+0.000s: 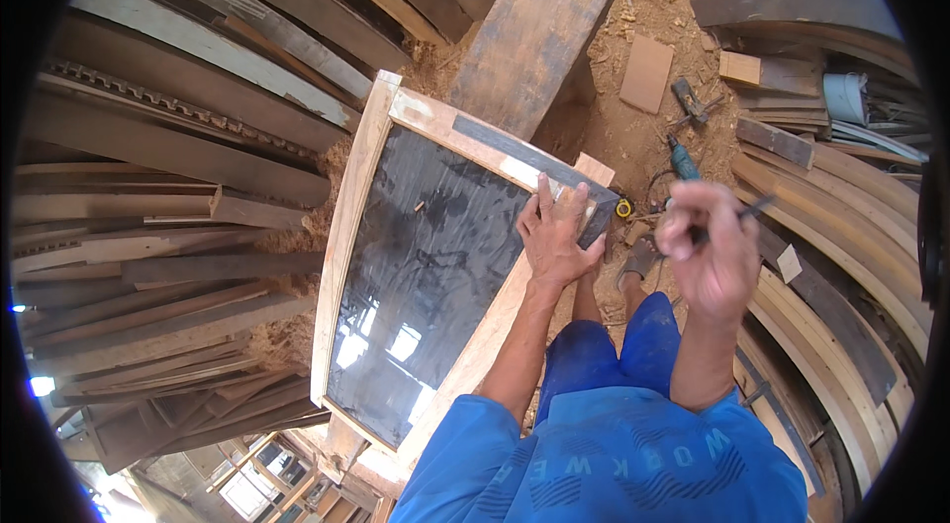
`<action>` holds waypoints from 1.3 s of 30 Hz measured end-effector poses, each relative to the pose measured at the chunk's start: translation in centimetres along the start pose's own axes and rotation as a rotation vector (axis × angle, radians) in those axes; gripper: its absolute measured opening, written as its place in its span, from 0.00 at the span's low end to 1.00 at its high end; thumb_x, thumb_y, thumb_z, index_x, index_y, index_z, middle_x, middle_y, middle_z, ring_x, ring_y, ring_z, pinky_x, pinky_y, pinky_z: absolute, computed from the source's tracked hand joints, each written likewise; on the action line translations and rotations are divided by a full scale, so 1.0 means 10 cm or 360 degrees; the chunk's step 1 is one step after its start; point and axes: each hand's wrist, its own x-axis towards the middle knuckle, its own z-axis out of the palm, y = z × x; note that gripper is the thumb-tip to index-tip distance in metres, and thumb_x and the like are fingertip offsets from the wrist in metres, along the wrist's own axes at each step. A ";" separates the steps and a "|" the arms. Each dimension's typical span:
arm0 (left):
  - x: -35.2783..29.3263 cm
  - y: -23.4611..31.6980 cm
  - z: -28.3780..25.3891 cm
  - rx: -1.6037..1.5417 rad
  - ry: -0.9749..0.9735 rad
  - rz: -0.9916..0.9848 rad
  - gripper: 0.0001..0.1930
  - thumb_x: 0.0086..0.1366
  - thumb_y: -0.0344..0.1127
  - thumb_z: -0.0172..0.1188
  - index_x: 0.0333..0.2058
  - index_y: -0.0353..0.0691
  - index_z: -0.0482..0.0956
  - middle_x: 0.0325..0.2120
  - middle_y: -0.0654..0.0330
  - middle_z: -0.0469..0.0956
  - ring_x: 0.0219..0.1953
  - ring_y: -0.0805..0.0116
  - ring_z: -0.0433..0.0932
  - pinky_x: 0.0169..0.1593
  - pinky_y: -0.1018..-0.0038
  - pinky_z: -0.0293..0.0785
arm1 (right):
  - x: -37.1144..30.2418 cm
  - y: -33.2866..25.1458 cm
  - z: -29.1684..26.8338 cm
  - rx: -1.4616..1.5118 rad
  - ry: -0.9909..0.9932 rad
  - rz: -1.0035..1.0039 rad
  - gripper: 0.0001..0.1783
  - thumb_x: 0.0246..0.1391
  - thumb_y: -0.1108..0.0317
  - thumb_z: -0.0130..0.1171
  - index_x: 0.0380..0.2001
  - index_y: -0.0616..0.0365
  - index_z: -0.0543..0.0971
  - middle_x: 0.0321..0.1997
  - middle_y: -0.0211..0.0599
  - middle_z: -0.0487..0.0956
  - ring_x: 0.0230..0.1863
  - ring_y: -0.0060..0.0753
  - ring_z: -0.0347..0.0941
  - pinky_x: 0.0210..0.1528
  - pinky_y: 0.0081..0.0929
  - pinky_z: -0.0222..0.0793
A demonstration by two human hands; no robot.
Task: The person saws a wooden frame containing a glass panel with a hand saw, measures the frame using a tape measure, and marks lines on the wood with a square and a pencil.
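Observation:
A wooden frame (340, 248) with a dark, glossy panel (426, 256) stands tilted in front of me. Along its top rail lies a dark grey square (495, 139), reaching to the right corner. My left hand (561, 231) rests at that corner, fingers spread over the rail and thumb bent round the end of the square, holding it there. Raised to the right, apart from the frame, my right hand (712, 246) is smeared by motion. Its fingers are curled round a thin dark pencil-like stick (760, 206), whose kind is not clear.
Behind the frame runs a thick timber beam (534, 28). Wood boards (168, 147) are stacked at left, curved-looking planks (841, 256) at right. On the sawdust-covered floor lie a teal power tool (682, 159), a hand plane-like tool (690, 99), a yellow tape measure (623, 208) and a wood offcut (646, 75).

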 end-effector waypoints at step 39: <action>1.90 -3.60 -1.40 -0.0366 0.0256 -0.0483 0.25 0.70 0.45 0.61 0.63 0.51 0.73 0.43 0.47 0.83 0.44 0.47 0.82 0.54 0.58 0.76 | 0.73 1.82 0.36 -0.2705 -0.0190 0.0385 0.28 0.45 0.61 0.74 0.52 0.54 0.82 0.44 0.47 0.76 0.49 0.52 0.71 0.52 0.45 0.68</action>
